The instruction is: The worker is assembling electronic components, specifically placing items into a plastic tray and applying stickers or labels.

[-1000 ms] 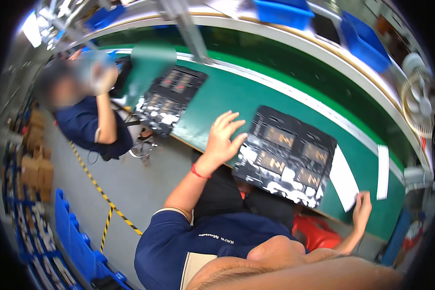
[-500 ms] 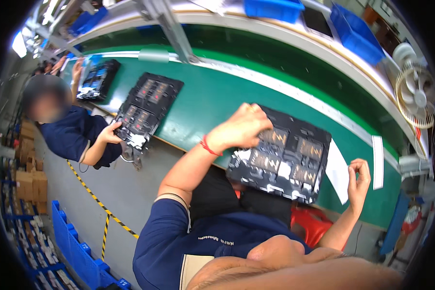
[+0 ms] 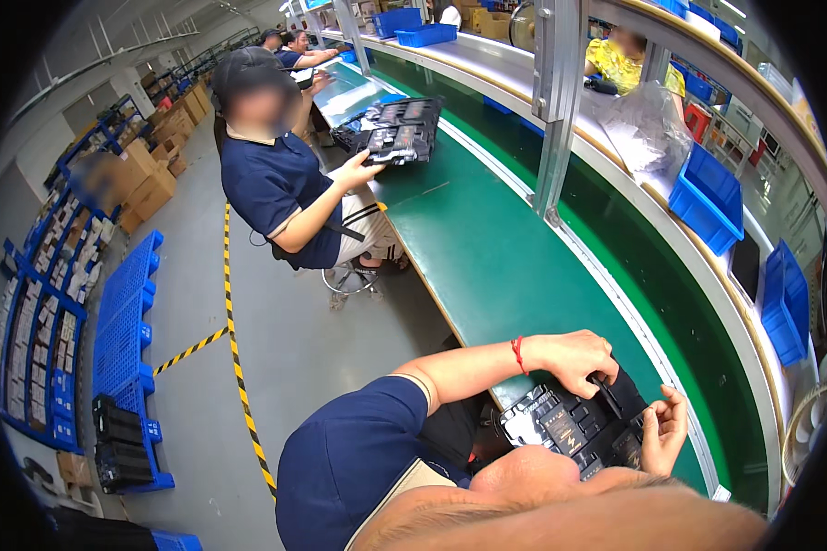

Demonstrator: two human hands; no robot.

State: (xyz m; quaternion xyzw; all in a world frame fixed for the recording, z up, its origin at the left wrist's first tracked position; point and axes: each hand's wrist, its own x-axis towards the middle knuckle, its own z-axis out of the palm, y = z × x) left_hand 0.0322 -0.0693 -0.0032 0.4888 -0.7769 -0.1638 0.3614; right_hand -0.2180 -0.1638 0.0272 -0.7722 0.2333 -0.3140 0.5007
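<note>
A black plastic panel (image 3: 560, 430) with gold-marked rectangular blocks and white patches lies at the near edge of the green bench; my head hides its lower part. My left hand (image 3: 579, 361), with a red cord at its wrist, is closed at the panel's far edge, its fingers bent around a raised dark part. My right hand (image 3: 665, 432) hovers by the panel's right side, fingers loosely curled and apart from the thumb, with nothing seen in it.
To the left along the green bench (image 3: 487, 253), a co-worker (image 3: 280, 184) in dark blue holds a similar black panel (image 3: 402, 133). A metal post (image 3: 553, 119) stands beyond the bench. Blue bins (image 3: 708, 197) and a clear plastic bag (image 3: 648, 129) sit on the raised shelf.
The view has swung left, so the bench and co-worker show more fully. My left hand stays at the panel's far edge. The co-worker's panel is now lifted and tilted near the other panels.
</note>
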